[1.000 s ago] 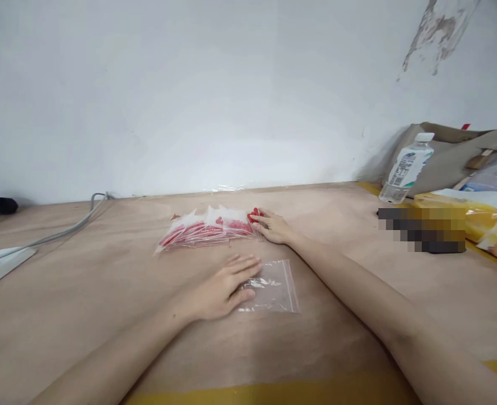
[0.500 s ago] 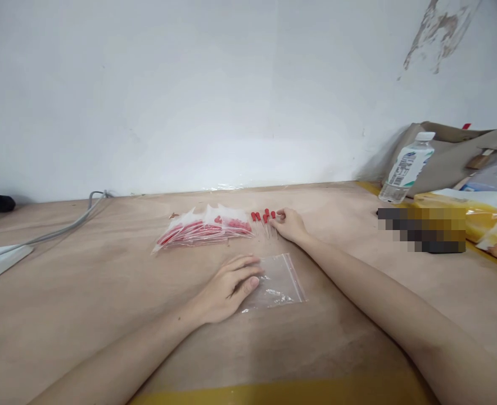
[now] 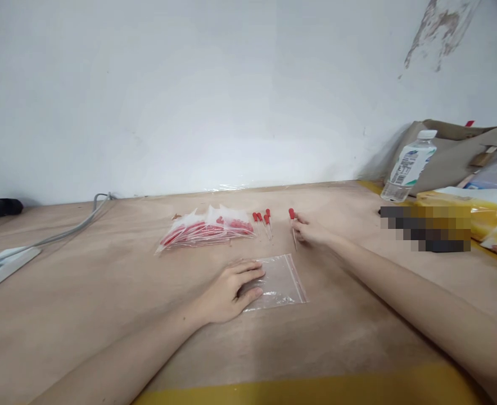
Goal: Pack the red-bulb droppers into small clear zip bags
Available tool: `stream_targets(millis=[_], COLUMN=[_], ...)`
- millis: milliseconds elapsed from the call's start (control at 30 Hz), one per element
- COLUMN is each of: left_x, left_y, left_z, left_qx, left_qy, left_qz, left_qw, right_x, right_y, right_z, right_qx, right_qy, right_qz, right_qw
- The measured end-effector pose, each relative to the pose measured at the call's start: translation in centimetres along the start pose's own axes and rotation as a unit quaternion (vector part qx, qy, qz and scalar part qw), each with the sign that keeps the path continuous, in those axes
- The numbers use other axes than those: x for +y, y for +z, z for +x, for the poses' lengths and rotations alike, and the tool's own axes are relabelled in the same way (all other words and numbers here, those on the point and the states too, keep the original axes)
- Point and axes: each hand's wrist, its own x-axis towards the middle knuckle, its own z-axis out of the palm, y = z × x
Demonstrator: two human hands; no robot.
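My left hand [image 3: 231,289] lies with fingers apart on the left part of a clear zip-lock bag [image 3: 281,281], which is flat on the table. Farther off and to the right, my right hand [image 3: 311,232] pinches a dropper with a red bulb [image 3: 291,214]. Its thin clear tube points down toward the table. Several more red-bulbed droppers [image 3: 267,219] lie close together to the left of that hand. Beside them is a pile of clear bags with red contents [image 3: 206,229].
A water bottle [image 3: 406,169] leans by a grey bag [image 3: 446,152] at the back right. Near it are a yellow package [image 3: 446,199] and a blurred-out dark item [image 3: 425,230]. A grey cable [image 3: 73,225] runs to a white strip [image 3: 10,270] on the left.
My right hand has moved right and slightly nearer, carrying one dropper away from the group. My left hand stays on the bag.
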Motion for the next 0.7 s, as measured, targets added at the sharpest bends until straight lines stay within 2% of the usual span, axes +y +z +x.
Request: stream_targets(millis=[100,233,500,700], left_x=[0.0,0.1,0.0,0.0], left_y=[0.1,0.1,0.1,0.1], left_z=[0.1,0.1,0.0,0.2], left_qx=[0.004,0.006,-0.008,-0.001], left_qy=[0.002,-0.001,-0.001,-0.010], left_qz=[-0.002,0.003,0.016,0.018], left_qw=[1.000,1.000,1.000,1.000], right_x=[-0.5,-1.2,-2.0,-2.4], right_y=[-0.5,-0.5,-0.1,0.1], right_z=[-3.4,-6.1,-7.1,-7.8], right_qx=[-0.054,0.007,0.036,0.037], right_qy=[0.030,0.037,0.044,0.087], right_qz=[0.113,0.177,0.163,0.250], right_qw=[0.992,0.983,0.985,0.964])
